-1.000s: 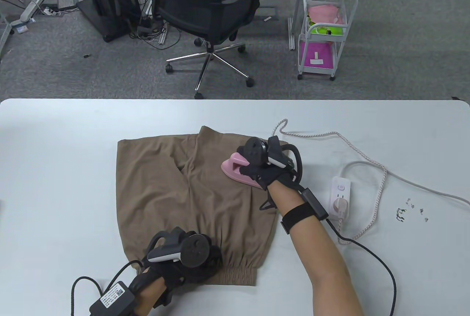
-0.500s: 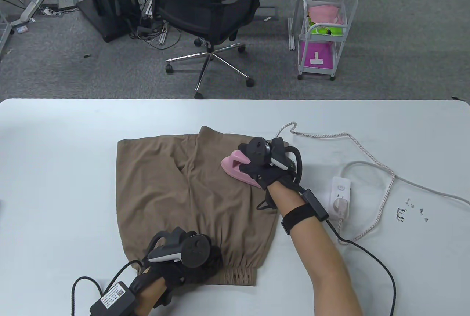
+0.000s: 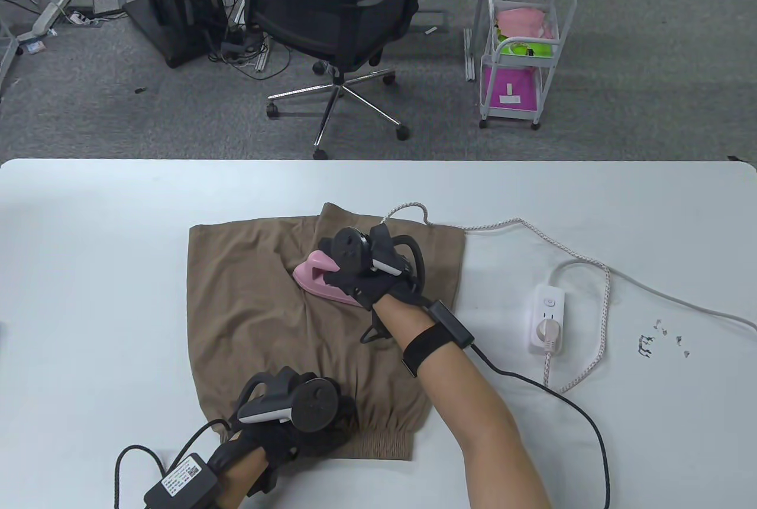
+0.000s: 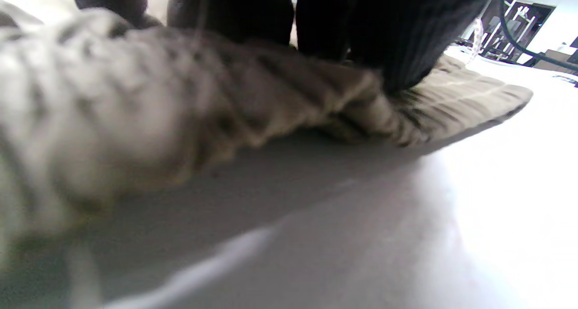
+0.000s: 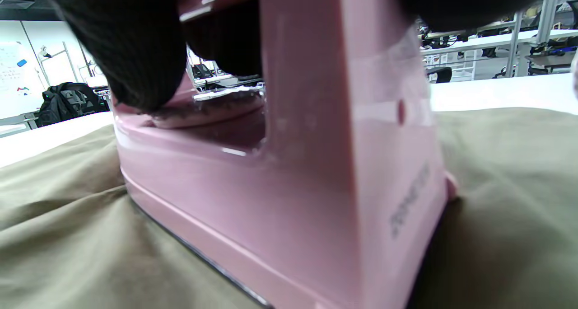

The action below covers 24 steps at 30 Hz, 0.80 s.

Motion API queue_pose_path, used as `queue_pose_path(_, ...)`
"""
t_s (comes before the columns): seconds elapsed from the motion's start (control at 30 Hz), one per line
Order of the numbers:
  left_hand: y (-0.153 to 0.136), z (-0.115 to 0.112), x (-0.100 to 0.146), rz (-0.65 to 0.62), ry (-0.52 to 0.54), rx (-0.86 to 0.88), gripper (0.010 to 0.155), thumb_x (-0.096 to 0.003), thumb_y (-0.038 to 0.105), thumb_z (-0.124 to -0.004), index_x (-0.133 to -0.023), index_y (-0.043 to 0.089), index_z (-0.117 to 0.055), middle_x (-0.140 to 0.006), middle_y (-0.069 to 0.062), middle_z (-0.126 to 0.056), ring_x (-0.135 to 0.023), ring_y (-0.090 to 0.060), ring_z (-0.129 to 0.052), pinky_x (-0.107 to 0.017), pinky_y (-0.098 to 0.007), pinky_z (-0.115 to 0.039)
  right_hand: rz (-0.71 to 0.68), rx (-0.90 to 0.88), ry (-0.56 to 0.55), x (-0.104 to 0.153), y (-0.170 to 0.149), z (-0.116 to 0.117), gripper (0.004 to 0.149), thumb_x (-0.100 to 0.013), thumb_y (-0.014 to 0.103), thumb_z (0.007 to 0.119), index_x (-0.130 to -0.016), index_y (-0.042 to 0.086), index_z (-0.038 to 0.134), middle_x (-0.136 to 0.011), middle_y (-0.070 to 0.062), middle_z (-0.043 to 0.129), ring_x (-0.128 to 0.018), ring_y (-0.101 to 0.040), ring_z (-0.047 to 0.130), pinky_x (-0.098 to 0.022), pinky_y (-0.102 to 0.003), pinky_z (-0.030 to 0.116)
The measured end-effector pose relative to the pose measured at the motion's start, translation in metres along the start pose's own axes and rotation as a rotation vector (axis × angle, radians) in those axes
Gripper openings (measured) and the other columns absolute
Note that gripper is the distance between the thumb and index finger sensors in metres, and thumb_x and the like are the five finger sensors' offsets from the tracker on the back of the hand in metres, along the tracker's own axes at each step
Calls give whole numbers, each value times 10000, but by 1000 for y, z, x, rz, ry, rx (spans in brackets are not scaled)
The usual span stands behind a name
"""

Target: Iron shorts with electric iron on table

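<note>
No text can be read with certainty: the pink iron (image 5: 316,173) carries embossed lettering on its rear face, too faint to decipher; the white label (image 3: 182,472) on the black box at the left wrist bears small print and a code, illegible at this size.

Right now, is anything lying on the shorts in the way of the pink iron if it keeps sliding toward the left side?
Nothing visible lies there. The iron, held by the right hand, faces bare shorts. The left hand presses near the waistband, closer to the person.
</note>
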<state>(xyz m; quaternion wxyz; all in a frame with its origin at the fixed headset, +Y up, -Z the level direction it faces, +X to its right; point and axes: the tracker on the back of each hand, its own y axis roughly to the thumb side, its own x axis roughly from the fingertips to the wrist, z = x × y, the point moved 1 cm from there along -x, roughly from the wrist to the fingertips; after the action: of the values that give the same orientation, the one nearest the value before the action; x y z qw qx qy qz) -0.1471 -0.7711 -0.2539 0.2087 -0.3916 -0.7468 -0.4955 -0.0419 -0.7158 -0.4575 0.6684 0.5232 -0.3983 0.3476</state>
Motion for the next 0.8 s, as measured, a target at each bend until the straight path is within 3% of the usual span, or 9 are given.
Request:
queue_pose_path(0.23,0,0,0,1,-1,1,592,-497,519,-797,-1039,359,-621,-1081,-8,-597,-943,-292,-644,-760,-654,-517,5,29,39,2,-10,-2,613,-500,530,902,-1052,414,659,-803,65,855,-519,-154,964,-285,-458,845)
queue_pose_path(0.8,-1,0,0,-1,-4,7,590,-497,514,-801,-1038,356,-625,-1081,-6,-599,-942,-295,-644,-761,-658,-511,95,68,15,51,-93,-18,609,-491,532,903,-1043,419,671,-807,66,856,-530,-160,968,-304,-468,847)
